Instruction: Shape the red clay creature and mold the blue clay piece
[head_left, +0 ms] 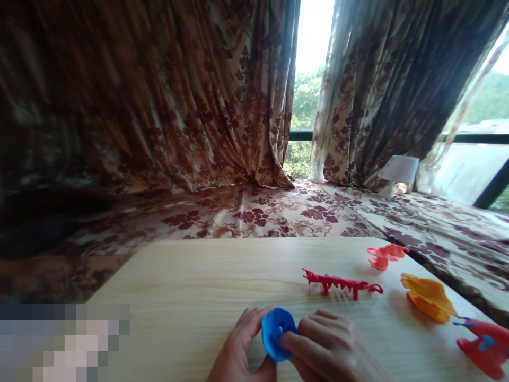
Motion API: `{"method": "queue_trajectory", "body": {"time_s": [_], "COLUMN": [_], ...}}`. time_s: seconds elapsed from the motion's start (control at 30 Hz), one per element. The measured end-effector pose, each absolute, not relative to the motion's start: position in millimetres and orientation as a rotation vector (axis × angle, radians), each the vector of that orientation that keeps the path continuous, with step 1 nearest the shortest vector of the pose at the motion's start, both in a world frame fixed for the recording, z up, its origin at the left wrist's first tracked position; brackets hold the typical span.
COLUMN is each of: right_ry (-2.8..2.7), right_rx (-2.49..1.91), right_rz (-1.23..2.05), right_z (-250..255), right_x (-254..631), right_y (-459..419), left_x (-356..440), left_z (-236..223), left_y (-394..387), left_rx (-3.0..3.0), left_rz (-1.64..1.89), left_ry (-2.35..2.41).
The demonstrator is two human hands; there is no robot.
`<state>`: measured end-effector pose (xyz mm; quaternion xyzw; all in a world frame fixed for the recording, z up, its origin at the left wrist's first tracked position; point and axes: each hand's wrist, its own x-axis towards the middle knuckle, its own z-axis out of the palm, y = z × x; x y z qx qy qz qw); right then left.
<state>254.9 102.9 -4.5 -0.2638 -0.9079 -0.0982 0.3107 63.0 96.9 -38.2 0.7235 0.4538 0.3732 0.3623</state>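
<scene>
A blue round plastic toy piece [277, 333] is pinched between both my hands at the near edge of a light wooden table [199, 286]. My left hand [243, 350] wraps it from the left with thumb and fingers closed on it. From the right, my right hand [332, 347] presses its fingers on the same blue piece. Just beyond my hands a red spiky toy creature [341, 283] lies flat on the table.
An orange toy piece [428, 297], a coral one [385, 255] and a red-and-blue one [485, 347] lie along the table's right side. A floral-covered bench [258, 209], brown patterned curtains [159, 90] and a window [310, 85] stand behind. A pixelated patch sits at lower left.
</scene>
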Motion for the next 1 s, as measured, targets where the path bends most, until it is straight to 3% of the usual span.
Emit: {"method": "queue_trajectory", "body": {"time_s": [0.3,0.53,1.0], "right_ry": [-2.398,-2.411,-2.398], "right_rx": [-0.718,-0.724,-0.810], "right_rz": [-0.274,-0.270,-0.135], "right_z": [-4,-1,-2], "right_x": [254,257,257], "right_y": [104,102,99], "left_x": [66,60,65], "left_z": [-48,-45,-29], "left_y": [102,99,97], "left_rx": [1.890,1.972,1.922], "left_rz": [1.105,0.925,1.059], "left_ry": [1.151,1.230,1.247]}}
